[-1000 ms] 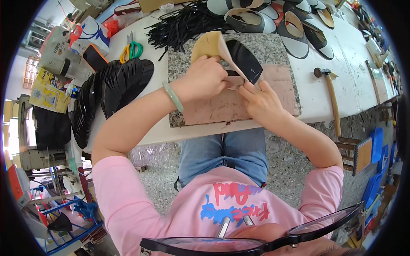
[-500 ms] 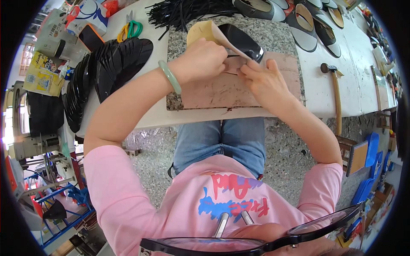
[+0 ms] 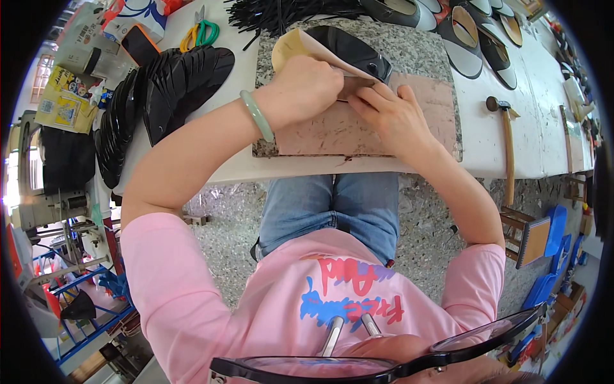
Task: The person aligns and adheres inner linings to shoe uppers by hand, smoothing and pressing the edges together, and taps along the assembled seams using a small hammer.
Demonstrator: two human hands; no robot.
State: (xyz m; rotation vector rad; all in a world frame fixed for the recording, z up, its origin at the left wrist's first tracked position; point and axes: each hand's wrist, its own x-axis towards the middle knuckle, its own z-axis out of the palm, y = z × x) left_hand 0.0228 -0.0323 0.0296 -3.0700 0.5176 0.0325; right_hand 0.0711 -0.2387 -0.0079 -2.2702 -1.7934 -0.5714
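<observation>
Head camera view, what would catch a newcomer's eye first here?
First, the two hands at the centre: the left hand and right hand press on a tan and black shoe piece over a pinkish cutting mat on a granite slab. To the left lies a fanned stack of black soles; to the right, a hammer on the white table.

The left hand (image 3: pixel 306 89) now closes in a fist over the tan insole (image 3: pixel 295 46), nearer the right hand (image 3: pixel 391 117). The black shoe upper (image 3: pixel 353 50) lies flatter on the stone slab (image 3: pixel 427 59) (camera tilted lower than before).
</observation>
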